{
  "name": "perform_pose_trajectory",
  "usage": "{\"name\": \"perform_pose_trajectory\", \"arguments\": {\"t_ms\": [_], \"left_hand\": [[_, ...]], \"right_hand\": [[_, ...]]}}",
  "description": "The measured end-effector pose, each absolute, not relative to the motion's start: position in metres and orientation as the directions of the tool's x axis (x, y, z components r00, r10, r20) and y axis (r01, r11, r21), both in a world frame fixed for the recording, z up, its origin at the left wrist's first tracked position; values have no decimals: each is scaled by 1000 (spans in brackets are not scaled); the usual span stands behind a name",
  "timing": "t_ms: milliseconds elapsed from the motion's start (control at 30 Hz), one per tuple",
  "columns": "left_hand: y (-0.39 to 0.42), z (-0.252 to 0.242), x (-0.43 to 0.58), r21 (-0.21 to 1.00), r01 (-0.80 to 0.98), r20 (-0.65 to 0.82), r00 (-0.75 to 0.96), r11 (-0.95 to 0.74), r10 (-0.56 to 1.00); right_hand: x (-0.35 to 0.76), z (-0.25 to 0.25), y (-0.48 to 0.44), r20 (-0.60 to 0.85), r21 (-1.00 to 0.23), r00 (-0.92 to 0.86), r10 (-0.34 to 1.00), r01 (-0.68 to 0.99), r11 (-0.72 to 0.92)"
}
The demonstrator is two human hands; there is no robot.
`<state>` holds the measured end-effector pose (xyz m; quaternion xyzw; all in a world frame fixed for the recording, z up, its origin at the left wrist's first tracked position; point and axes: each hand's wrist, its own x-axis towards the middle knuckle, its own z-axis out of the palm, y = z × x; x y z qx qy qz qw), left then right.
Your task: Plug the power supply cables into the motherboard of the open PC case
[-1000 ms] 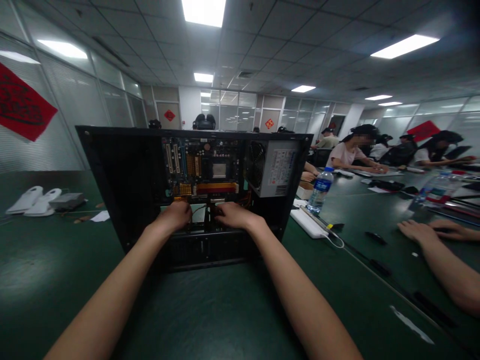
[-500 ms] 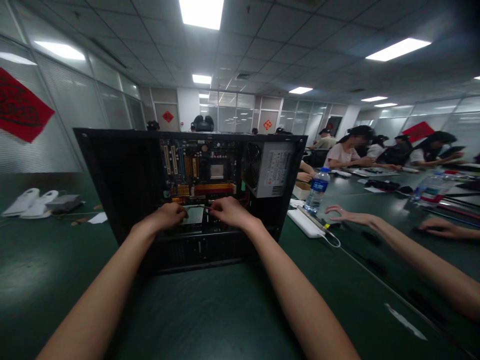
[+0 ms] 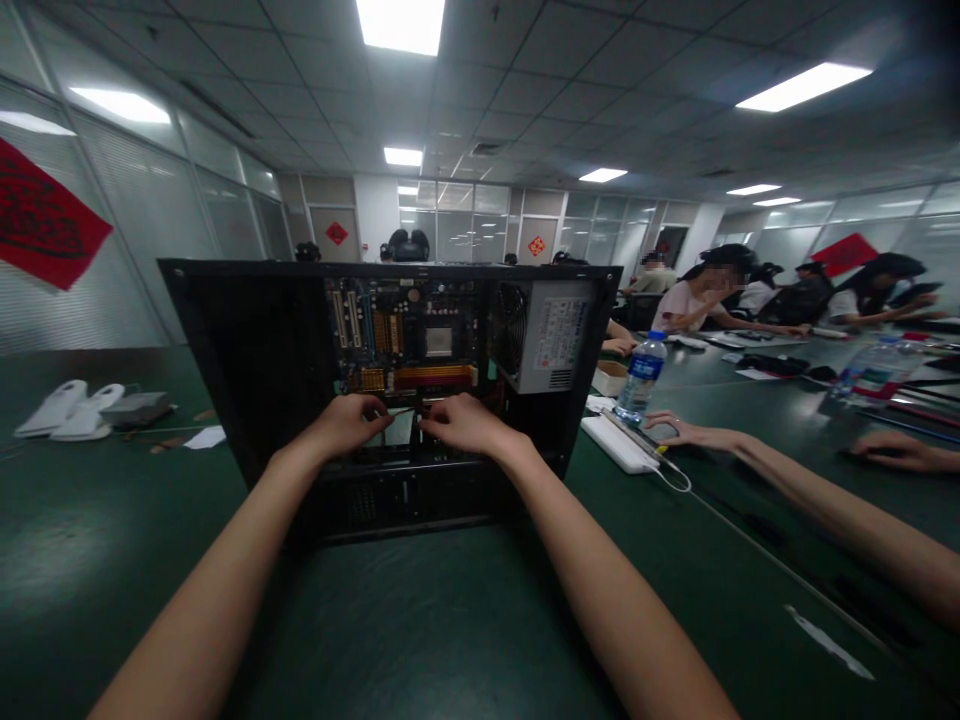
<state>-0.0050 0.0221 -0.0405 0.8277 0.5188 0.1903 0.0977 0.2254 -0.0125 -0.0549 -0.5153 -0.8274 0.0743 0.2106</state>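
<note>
Both left hand point(image 3: 349, 424) and right hand point(image 3: 466, 424) reach into the computer case point(image 3: 409, 505) on the counter point(image 3: 420, 620), whose near edge is cut off; whether they grip anything in shadow, I cannot tell.

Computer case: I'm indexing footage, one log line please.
computer case: open; left hand: inside; right hand: inside; silvery panel: between hands

Left hand point(image 3: 351, 424): bare, rounded across the back, fingertips too small and dim to make out
Right hand point(image 3: 466, 424): bare, smooth-backed, slender fingers, tips partly lost in shadow
Left forearm point(image 3: 217, 565): uncovered, smooth, narrow at the wrist, widening towards the elbow
Right forearm point(image 3: 592, 555): uncovered, same long taper
Sleeves: outside the view, if any
</note>
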Motion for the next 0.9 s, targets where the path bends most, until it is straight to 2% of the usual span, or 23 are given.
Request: {"name": "perform_pose_trajectory", "arguments": {"t_ms": [67,133,267,433,500,567,667,800,900], "left_hand": [[22,-43,-5,348,814,219,412,-465,885],[21,-44,-5,336,812,215,428,-478,878],[20,-48,-3,366,777,199,472,-512,859],[22,-57,-7,382,761,35,554,-524,831],[22,-58,-8,404,731,-3,602,-550,798],[20,-57,-7,445,692,-12,639,-568,769],[15,-52,-4,499,661,14,641,-561,768],[12,-49,-2,517,631,100,627,-579,773],[16,-51,-3,517,682,105,548,-517,830]], "right_hand": [[226,-57,-13,47,-259,-384,922,887,382],[225,-60,-12,-108,-181,-327,939,935,304],[225,-62,-8,-161,-153,-318,934,943,295],[227,-59,-8,-236,-253,-475,848,873,418],[226,-58,-10,-143,-268,-469,872,866,422],[222,-57,-12,23,-314,-410,912,863,396],[216,-57,-13,254,-461,-293,922,801,382],[211,-58,-7,414,-652,-176,893,627,426],[211,-57,-2,457,-774,-135,879,426,468]]}}
